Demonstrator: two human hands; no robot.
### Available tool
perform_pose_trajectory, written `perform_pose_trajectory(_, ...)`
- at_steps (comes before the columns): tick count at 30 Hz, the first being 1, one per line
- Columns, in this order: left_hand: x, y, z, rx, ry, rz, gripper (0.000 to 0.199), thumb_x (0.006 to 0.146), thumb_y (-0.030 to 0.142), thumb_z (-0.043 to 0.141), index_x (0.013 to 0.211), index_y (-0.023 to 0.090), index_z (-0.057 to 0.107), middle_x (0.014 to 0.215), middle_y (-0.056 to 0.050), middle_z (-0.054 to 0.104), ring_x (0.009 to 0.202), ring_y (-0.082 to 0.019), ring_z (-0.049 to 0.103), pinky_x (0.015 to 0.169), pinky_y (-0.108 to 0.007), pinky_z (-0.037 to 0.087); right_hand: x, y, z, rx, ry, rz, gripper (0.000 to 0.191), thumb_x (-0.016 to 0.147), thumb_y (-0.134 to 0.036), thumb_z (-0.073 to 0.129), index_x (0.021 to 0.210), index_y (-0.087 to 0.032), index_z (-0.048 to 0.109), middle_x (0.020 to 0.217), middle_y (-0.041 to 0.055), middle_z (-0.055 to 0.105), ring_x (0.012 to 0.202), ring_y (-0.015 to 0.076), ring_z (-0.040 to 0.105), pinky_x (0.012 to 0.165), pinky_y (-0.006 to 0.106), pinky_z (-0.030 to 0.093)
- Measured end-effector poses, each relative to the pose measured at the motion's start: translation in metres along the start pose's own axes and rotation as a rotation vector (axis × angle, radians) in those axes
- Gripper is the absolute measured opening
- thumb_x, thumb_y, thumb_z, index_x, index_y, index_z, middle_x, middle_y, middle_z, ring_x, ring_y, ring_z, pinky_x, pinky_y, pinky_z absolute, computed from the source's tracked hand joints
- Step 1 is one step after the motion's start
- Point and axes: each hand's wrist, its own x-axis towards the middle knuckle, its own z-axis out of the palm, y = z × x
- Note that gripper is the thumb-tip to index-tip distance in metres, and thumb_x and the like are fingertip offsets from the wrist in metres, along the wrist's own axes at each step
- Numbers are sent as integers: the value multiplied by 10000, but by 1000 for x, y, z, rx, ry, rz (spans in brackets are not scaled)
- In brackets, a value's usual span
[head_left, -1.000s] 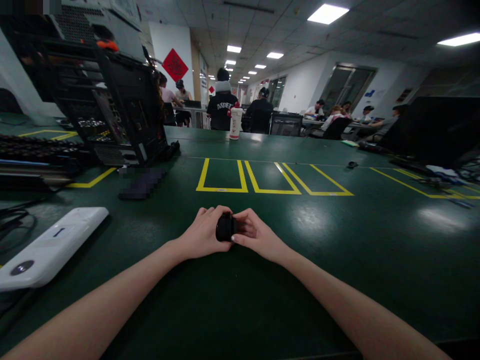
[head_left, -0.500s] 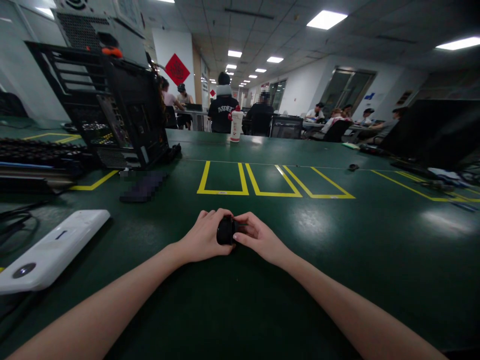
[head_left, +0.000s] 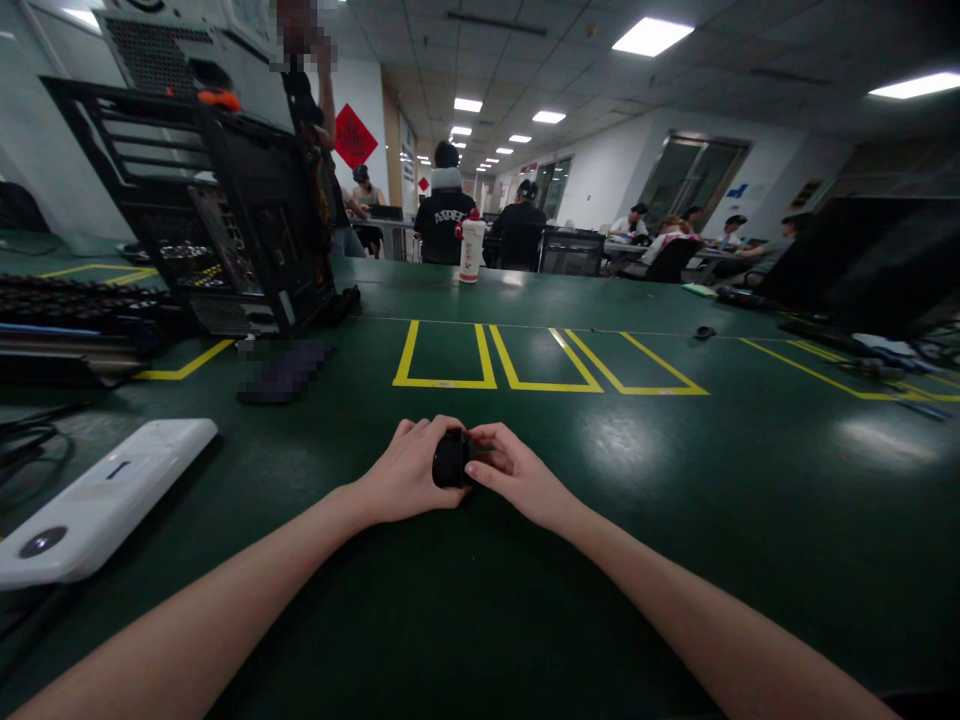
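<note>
A small rounded black object [head_left: 450, 460] is between my two hands, low over the green table [head_left: 480, 620]. My left hand [head_left: 409, 470] is wrapped round its left side, thumb below and fingers above. On the right side, my right hand [head_left: 514, 470] has its thumb and fingertips closed on the object's edge. The fingers partly hide the object, and I cannot make out exactly what it is.
An open black computer case [head_left: 255, 230] stands at the back left, near a dark flat item [head_left: 285, 372]. A white device [head_left: 112, 500] lies at left. Beyond the yellow tape outlines [head_left: 442, 383] stands a white bottle [head_left: 471, 250]. People sit farther back.
Both hands and the black object have hardly moved. A standing person has come into view behind the computer case at the back left.
</note>
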Motion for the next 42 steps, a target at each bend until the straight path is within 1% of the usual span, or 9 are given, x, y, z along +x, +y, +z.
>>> perform_pose_trajectory(5, 0, -3, 2, -5, 18, -7, 503, 678, 376, 621, 1102, 216, 404, 1026, -46, 530, 924, -232, 515, 833, -379, 340, 0, -2, -1, 29, -49, 16, 259, 783, -228, 558, 1017, -217, 449, 1091, 34, 497, 1036, 181, 526, 908, 402, 433)
perform_pose_trajectory(10, 1, -1, 1, 17, -4, -11, 515, 672, 343, 620, 1114, 203, 394, 1023, -58, 524, 935, -241, 504, 831, -388, 338, -4, -8, 1, 98, -73, 10, 369, 708, -162, 641, 984, -220, 404, 1090, 27, 490, 1070, 181, 511, 910, 387, 436)
perform_pose_trajectory(16, 1, 2, -1, 13, -13, -9, 513, 685, 361, 614, 1123, 212, 391, 1036, -54, 525, 940, -238, 511, 842, -386, 330, -2, 0, 2, 22, -5, -31, 185, 796, -259, 541, 946, -220, 440, 1031, 21, 511, 974, 172, 555, 853, 376, 457)
perform_pose_trajectory(21, 1, 2, -1, -2, -11, -16, 506, 686, 352, 615, 1121, 217, 395, 1032, -48, 534, 937, -234, 518, 836, -378, 336, 0, 1, 1, -30, 25, -9, 281, 789, -259, 549, 1046, -233, 438, 1091, 34, 493, 1034, 184, 521, 901, 392, 431)
perform_pose_trajectory(25, 1, 2, -2, -17, -16, -19, 500, 685, 355, 615, 1119, 226, 402, 1033, -44, 538, 935, -235, 523, 833, -378, 341, -4, -6, -1, 0, -48, 8, 275, 785, -223, 550, 1043, -220, 454, 1094, 34, 500, 1054, 183, 514, 924, 401, 421)
perform_pose_trajectory(28, 0, 2, -2, -14, -17, -16, 502, 682, 353, 615, 1119, 224, 402, 1040, -49, 533, 940, -240, 518, 839, -387, 337, -5, -9, -1, 53, -79, -2, 345, 732, -184, 615, 1022, -230, 434, 1124, 22, 482, 1069, 176, 510, 924, 384, 430)
perform_pose_trajectory(33, 1, -3, 3, 6, 11, -1, 520, 677, 381, 618, 1119, 220, 397, 1036, -53, 527, 936, -238, 511, 823, -375, 339, -2, -3, 1, 30, -12, -35, 195, 787, -247, 551, 959, -219, 463, 1053, 22, 511, 993, 173, 552, 853, 368, 468)
perform_pose_trajectory(38, 2, -8, 11, 38, 76, 15, 514, 650, 375, 630, 1086, 217, 409, 996, -43, 543, 907, -240, 525, 812, -376, 328, 3, 3, 1, -9, 41, -40, 271, 766, -236, 579, 1006, -218, 456, 1052, 29, 504, 1008, 172, 536, 886, 368, 442)
perform_pose_trajectory(42, 2, -7, 9, 27, 60, 9, 512, 652, 373, 629, 1086, 218, 407, 1003, -47, 542, 916, -245, 523, 820, -383, 326, 1, 1, -1, 9, -15, -15, 264, 767, -229, 575, 1005, -217, 461, 1069, 28, 514, 1023, 176, 535, 904, 390, 434)
